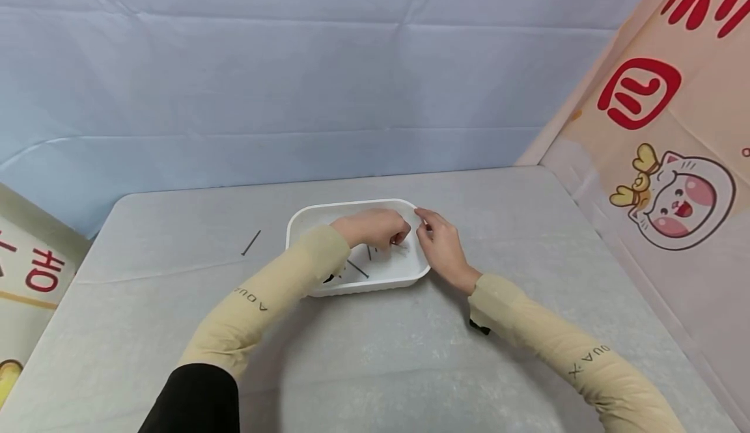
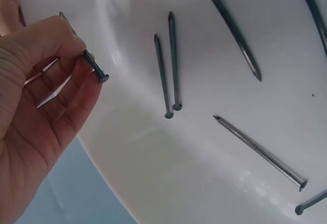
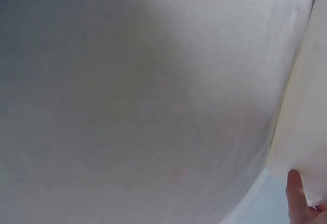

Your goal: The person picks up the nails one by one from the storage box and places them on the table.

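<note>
Now one white tray [image 1: 305,221] sits on the gray table [image 1: 527,224], and both hands are at it. Down in the tray, the left wrist view shows six loose nails: two lie side by side [image 2: 171,70] just beside the fingertips, one lies below them [image 2: 260,152], two long ones lie further off at the top, and the head of one more peeks in at the bottom corner. One more nail [image 1: 251,243] lies alone on the table, well apart from the left hand.

Each nail is thin, dark gray and shiny, with a sharp tip and a small flat round head.

The left hand [image 1: 375,226] reaches into the tray with its fingers curled. Its thumb and fingertips pinch one nail [image 2: 94,65] near the head, lifted a little off the tray floor. The right hand [image 1: 442,247] rests at the tray's right edge, fingers bent round the rim, holding the tray. Both arms wear tan sleeves.
</note>
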Motion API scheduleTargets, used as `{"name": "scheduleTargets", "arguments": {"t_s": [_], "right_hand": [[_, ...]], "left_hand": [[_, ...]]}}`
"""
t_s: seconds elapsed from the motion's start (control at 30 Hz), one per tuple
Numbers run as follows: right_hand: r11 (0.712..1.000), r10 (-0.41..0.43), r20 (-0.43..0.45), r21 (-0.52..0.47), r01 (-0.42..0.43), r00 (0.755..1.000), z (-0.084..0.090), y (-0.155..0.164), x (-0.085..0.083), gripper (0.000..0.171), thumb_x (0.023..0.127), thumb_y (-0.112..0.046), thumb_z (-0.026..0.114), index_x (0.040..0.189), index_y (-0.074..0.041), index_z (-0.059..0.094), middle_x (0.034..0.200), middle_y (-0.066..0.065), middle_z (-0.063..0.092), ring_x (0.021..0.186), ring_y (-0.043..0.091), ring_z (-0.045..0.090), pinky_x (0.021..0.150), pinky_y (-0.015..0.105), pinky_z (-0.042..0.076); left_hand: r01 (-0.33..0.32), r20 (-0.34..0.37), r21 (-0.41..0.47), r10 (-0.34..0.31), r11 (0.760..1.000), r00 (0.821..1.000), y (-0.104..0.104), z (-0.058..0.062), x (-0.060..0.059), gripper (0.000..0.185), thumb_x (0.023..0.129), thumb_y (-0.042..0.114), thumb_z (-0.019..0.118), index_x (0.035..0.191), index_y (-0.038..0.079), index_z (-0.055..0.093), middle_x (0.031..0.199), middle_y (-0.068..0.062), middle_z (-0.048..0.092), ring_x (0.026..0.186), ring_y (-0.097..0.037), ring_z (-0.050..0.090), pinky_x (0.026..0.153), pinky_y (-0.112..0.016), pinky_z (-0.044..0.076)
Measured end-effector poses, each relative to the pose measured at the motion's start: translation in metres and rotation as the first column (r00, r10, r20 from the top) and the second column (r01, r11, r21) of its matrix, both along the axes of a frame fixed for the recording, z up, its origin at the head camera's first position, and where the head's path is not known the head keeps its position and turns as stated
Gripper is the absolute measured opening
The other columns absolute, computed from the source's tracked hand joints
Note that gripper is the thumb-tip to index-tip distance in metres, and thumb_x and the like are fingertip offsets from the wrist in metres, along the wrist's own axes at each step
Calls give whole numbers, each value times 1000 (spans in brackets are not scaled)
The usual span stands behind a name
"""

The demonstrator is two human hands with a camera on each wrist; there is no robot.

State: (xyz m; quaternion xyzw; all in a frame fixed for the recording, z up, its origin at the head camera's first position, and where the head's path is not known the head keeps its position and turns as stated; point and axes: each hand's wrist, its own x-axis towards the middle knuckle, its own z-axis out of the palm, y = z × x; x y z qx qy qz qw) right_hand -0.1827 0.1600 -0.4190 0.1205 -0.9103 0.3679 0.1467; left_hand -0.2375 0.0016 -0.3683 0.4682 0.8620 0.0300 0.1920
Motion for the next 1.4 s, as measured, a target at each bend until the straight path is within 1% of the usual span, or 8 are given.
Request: {"name": "scheduleTargets", "arguments": {"t_s": [0.27, 0.47, 0.67, 0.83, 0.93, 1.07, 1.2, 1.4], "right_hand": [[1000, -2, -17, 3, 2, 1000, 0, -1, 0, 35, 89, -5, 44, 121, 0, 56, 123, 16, 55, 92, 28, 62, 74, 37, 53], [1000, -4, 0, 1, 4, 1000, 0, -1, 1, 35, 89, -6, 43, 122, -1, 56, 123, 14, 55, 93, 27, 62, 75, 36, 53], [1000, 2, -4, 2, -2, 1000, 0, 0, 0, 35, 90, -6, 44, 122, -1, 56, 123, 15, 55, 92, 27, 62, 74, 37, 53], [1000, 4, -5, 2, -4, 1000, 1, -1, 1, 35, 90, -6, 43, 122, 0, 55, 123, 15, 55, 92, 27, 62, 74, 37, 53], [1000, 1, 0, 0, -1, 1000, 1, -1, 1, 35, 90, -5, 43, 123, -1, 55, 123, 15, 55, 93, 27, 62, 74, 37, 53], [1000, -2, -1, 0, 2, 1000, 0, -1, 1, 35, 89, -4, 43, 122, 0, 55, 123, 15, 55, 92, 28, 62, 74, 37, 53], [1000, -2, 2, 1, 2, 1000, 0, -1, 1, 35, 90, -5, 43, 123, -1, 55, 123, 15, 55, 92, 28, 62, 75, 37, 52], [1000, 2, 17, -1, -2, 1000, 1, 0, 2, 36, 90, -6, 43, 124, -1, 54, 125, 15, 54, 93, 27, 61, 74, 37, 53]], "left_hand": [[3, -3, 10, -3, 1000, 1000, -3, 6, 0, 21, 72, -7, 58, 81, 11, 56, 75, 2, 53, 66, -10, 45, 58, -19, 36], [18, -10, 21, -18, 1000, 1000, -5, 13, 3, 21, 70, -8, 56, 79, 11, 54, 74, 3, 52, 66, -9, 43, 58, -18, 35], [21, 4, 32, -21, 999, 1000, -7, 22, 7, 20, 70, -9, 55, 82, 7, 58, 73, 3, 50, 66, -10, 42, 58, -18, 34], [35, -16, 39, -35, 999, 999, -9, 23, 8, 21, 69, -9, 54, 82, 8, 58, 71, 5, 50, 65, -9, 42, 57, -17, 34], [43, -16, 49, -42, 998, 999, -11, 25, 10, 22, 68, -10, 53, 82, 7, 59, 71, 5, 50, 65, -9, 42, 58, -17, 34], [32, 5, 64, -32, 997, 999, -14, 29, 13, 23, 69, -10, 51, 85, 4, 60, 72, 3, 51, 65, -10, 42, 58, -19, 35], [10, 15, 71, -11, 997, 1000, -17, 33, 14, 22, 71, -9, 51, 86, 5, 59, 74, 2, 53, 66, -10, 43, 59, -19, 37], [-11, 10, 101, 10, 995, 1000, -23, 37, 14, 19, 73, -7, 52, 85, 6, 59, 74, 2, 54, 66, -11, 46, 59, -20, 39]]}}
